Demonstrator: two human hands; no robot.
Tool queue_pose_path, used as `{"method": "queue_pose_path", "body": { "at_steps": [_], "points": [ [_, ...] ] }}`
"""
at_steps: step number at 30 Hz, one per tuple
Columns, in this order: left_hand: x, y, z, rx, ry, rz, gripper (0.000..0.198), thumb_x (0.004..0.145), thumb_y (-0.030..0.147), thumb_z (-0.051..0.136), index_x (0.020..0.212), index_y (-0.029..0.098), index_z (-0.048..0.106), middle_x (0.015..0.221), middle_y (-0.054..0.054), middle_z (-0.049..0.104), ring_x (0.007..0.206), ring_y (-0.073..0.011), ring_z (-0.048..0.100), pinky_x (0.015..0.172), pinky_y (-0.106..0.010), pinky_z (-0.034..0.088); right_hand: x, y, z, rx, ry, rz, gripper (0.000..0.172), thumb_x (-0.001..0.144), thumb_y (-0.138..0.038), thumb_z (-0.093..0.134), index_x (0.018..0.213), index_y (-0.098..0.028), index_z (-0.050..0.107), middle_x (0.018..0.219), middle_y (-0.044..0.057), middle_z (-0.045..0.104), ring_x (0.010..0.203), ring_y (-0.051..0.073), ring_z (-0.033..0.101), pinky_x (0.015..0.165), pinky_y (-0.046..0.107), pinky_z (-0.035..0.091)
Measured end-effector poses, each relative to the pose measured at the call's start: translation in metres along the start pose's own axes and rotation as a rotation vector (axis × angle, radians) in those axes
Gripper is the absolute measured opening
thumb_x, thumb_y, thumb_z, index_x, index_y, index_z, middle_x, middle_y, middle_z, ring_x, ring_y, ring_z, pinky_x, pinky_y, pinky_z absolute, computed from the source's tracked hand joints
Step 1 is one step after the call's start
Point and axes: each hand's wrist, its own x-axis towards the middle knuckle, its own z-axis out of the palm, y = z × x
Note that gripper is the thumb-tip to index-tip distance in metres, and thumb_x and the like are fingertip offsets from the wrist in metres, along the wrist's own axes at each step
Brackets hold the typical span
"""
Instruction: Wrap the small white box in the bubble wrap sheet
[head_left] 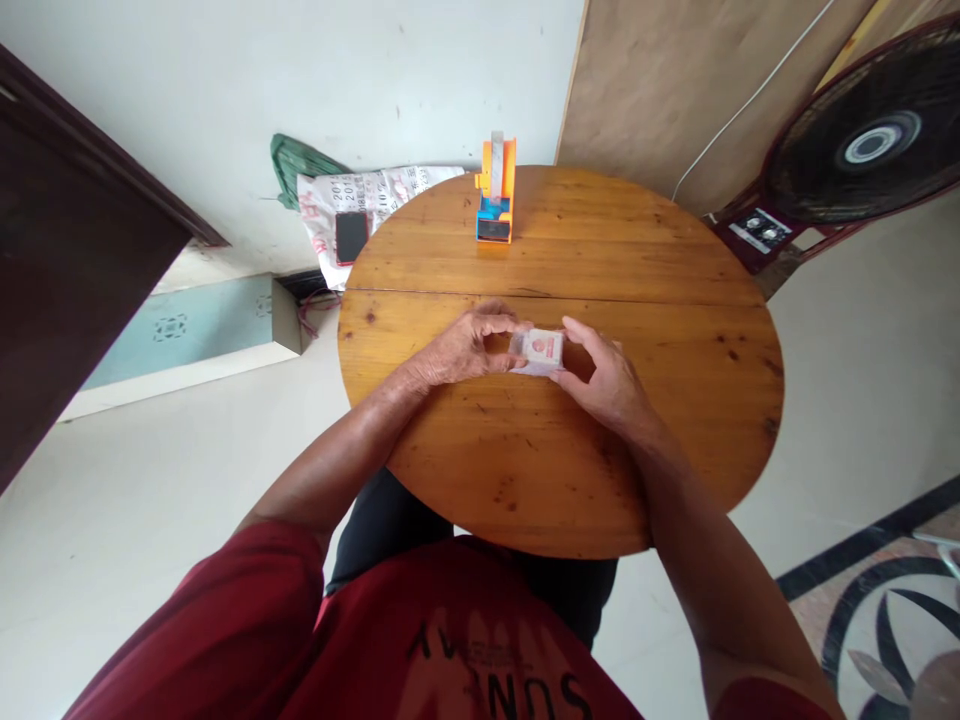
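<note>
A small whitish box with a reddish print on its top is between my two hands, over the middle of the round wooden table. Its left part looks like clear or pale wrapping. My left hand pinches the left end with thumb and fingers. From the other side, my right hand grips the right end, thumb at the near edge and index finger at the far edge. Whether the box rests on the wood or is slightly raised, I cannot tell.
An orange and blue tape dispenser stands at the table's far edge. Beyond the left edge, a dark phone lies on a printed white sack, near a green bag. A large fan is at the right.
</note>
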Motion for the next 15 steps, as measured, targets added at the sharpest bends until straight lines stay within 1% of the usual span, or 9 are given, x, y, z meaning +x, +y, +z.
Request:
{"method": "queue_pose_path", "body": {
  "at_steps": [2,4,7,9,10,11,13,14,15],
  "points": [
    [0.0,-0.001,0.0,-0.015,-0.01,0.002,0.039,0.08,0.039,0.081,0.114,0.02,0.077,0.111,-0.01,0.067,0.102,-0.0201,0.067,0.097,-0.036,0.053,0.0,-0.001,0.003,0.017,0.013,0.01,0.068,0.081,-0.031,0.065,0.147,-0.026,0.05,0.139,0.012,0.066,0.129,0.037,0.06,0.109,0.061,0.044],
    [0.0,-0.002,0.0,-0.021,-0.017,0.006,0.04,0.08,0.04,0.081,0.115,0.02,0.076,0.112,-0.01,0.067,0.103,-0.0208,0.067,0.097,-0.036,0.053,0.0,-0.002,0.003,0.048,-0.005,0.025,0.066,0.082,-0.031,0.064,0.146,-0.025,0.05,0.142,0.012,0.064,0.13,0.036,0.06,0.11,0.059,0.044],
    [0.001,-0.001,0.0,-0.022,-0.011,0.002,0.041,0.08,0.04,0.081,0.116,0.021,0.075,0.111,-0.009,0.067,0.104,-0.0209,0.067,0.099,-0.037,0.053,-0.002,-0.001,-0.005,0.1,-0.08,0.046,0.073,0.079,-0.034,0.068,0.149,-0.025,0.047,0.149,0.012,0.058,0.135,0.035,0.056,0.113,0.058,0.042],
    [0.002,-0.001,0.001,-0.047,-0.007,-0.019,0.043,0.078,0.039,0.083,0.117,0.021,0.074,0.112,-0.009,0.066,0.104,-0.0203,0.066,0.097,-0.036,0.053,-0.003,0.002,-0.014,0.145,-0.093,0.067,0.075,0.077,-0.035,0.072,0.148,-0.027,0.047,0.151,0.011,0.056,0.136,0.034,0.055,0.114,0.056,0.043],
    [0.002,-0.001,0.001,-0.069,-0.01,-0.033,0.044,0.077,0.038,0.084,0.117,0.02,0.074,0.113,-0.009,0.066,0.104,-0.0198,0.066,0.096,-0.034,0.053,-0.004,0.004,-0.019,0.17,-0.073,0.082,0.07,0.077,-0.035,0.073,0.143,-0.028,0.052,0.147,0.01,0.059,0.133,0.033,0.058,0.111,0.054,0.045],
    [0.001,-0.001,0.001,-0.095,-0.017,-0.048,0.044,0.077,0.037,0.084,0.116,0.02,0.074,0.114,-0.009,0.065,0.103,-0.0192,0.066,0.094,-0.033,0.054,-0.005,0.006,-0.023,0.19,-0.056,0.095,0.059,0.077,-0.034,0.072,0.134,-0.027,0.058,0.138,0.009,0.065,0.125,0.031,0.062,0.107,0.051,0.048],
    [0.001,-0.002,0.002,-0.154,-0.019,-0.085,0.043,0.076,0.036,0.084,0.114,0.018,0.074,0.114,-0.009,0.064,0.1,-0.018,0.066,0.09,-0.031,0.055,-0.005,0.007,-0.029,0.204,-0.077,0.104,0.031,0.078,-0.031,0.07,0.108,-0.025,0.069,0.11,0.006,0.075,0.102,0.028,0.07,0.093,0.045,0.054],
    [0.001,-0.002,0.002,-0.187,-0.016,-0.102,0.043,0.076,0.036,0.084,0.113,0.018,0.074,0.113,-0.009,0.064,0.098,-0.0176,0.066,0.089,-0.031,0.055,-0.004,0.006,-0.031,0.199,-0.108,0.096,0.018,0.078,-0.03,0.069,0.095,-0.024,0.07,0.096,0.005,0.076,0.09,0.025,0.071,0.085,0.041,0.054],
    [0.0,-0.003,0.003,-0.223,-0.01,-0.119,0.043,0.076,0.036,0.084,0.112,0.017,0.074,0.113,-0.009,0.064,0.097,-0.0173,0.066,0.088,-0.031,0.055,-0.003,0.005,-0.031,0.191,-0.142,0.084,0.009,0.079,-0.03,0.067,0.085,-0.024,0.07,0.086,0.003,0.074,0.081,0.023,0.069,0.079,0.039,0.053]
  ]
}}
